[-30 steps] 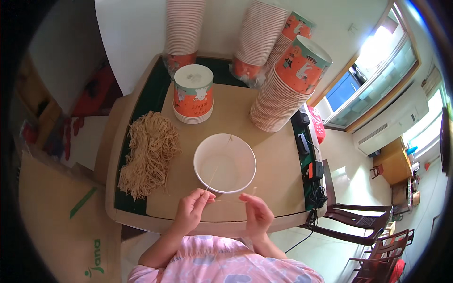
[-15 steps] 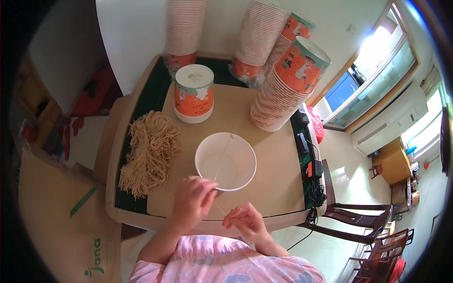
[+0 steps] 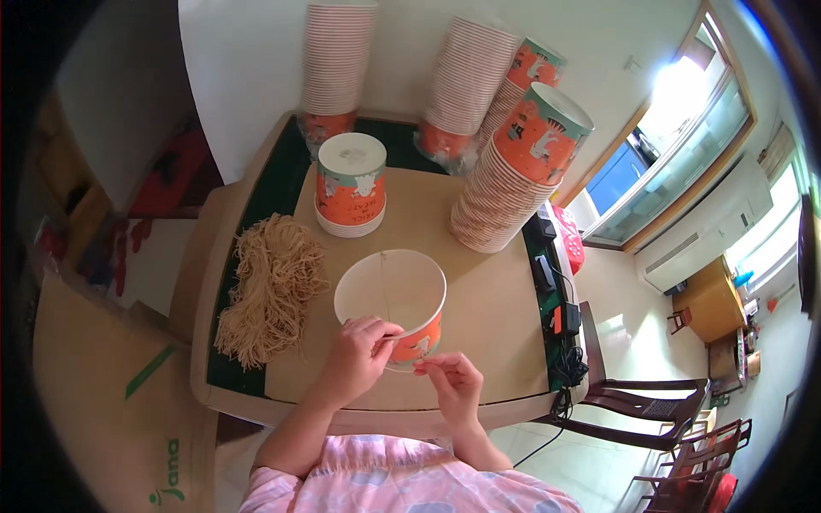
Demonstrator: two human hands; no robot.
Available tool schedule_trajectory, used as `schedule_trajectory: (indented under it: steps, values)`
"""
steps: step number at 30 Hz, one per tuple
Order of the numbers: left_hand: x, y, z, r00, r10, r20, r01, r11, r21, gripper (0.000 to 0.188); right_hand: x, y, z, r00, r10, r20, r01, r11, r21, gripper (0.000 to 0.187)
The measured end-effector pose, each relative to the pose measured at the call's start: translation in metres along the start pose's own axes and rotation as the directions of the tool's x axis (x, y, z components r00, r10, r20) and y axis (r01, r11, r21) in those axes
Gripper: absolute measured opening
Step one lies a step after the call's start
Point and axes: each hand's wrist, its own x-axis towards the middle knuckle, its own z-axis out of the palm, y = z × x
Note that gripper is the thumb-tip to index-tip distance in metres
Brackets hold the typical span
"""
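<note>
While the pink patterned garment point(image 3: 410, 483) is seen at the lower edge, both forearms are extended over the near edge of the table point(image 3: 235, 395). The left hand point(image 3: 355, 359) is closed with thumb and fingers on the near rim of the paper bucket point(image 3: 421, 344). The right hand point(image 3: 459, 385) is positioned just beside the lower wall of the bucket, with thumb and fingertips brought together; whether anything is pinched between them cannot be told.

The paper bucket is located mid-table, toward the near edge, with its mouth upward and tilted away from the body, so that a section of printed orange wall is exposed below the near rim. A thin string point(image 3: 386, 282) is run down the interior from the far rim. To the left, a loose bundle of beige strings point(image 3: 269, 291) is laid partly on the tan board point(image 3: 492, 359).

Beyond the bucket, a short stack of inverted buckets point(image 3: 351, 201) is placed at centre-left, and a leaning tall stack point(image 3: 506, 201) at right. Power adapters point(image 3: 545, 274) are lined along the right edge. At the far side, plastic-wrapped stacks point(image 3: 338, 64) are set before the pale wall point(image 3: 410, 51).
</note>
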Motion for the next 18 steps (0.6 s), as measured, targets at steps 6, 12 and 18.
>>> schedule_trajectory:
  steps: [6,12,18]
  values:
    - [0.002,0.007,-0.004,0.993,-0.106,0.047,0.111,0.985,-0.135,0.013,0.018,0.004,0.014,0.987,-0.154,-0.044,0.152,0.986,-0.062,0.016]
    - [0.006,0.014,-0.003,0.987,-0.12,0.104,0.141,0.964,-0.227,0.023,0.021,0.011,0.008,0.996,-0.067,-0.057,0.068,0.998,0.006,0.018]
    - [0.008,0.016,-0.009,0.976,-0.128,0.176,0.173,0.947,-0.27,0.027,0.024,0.011,0.01,0.992,-0.108,-0.072,0.103,0.992,-0.066,0.018]
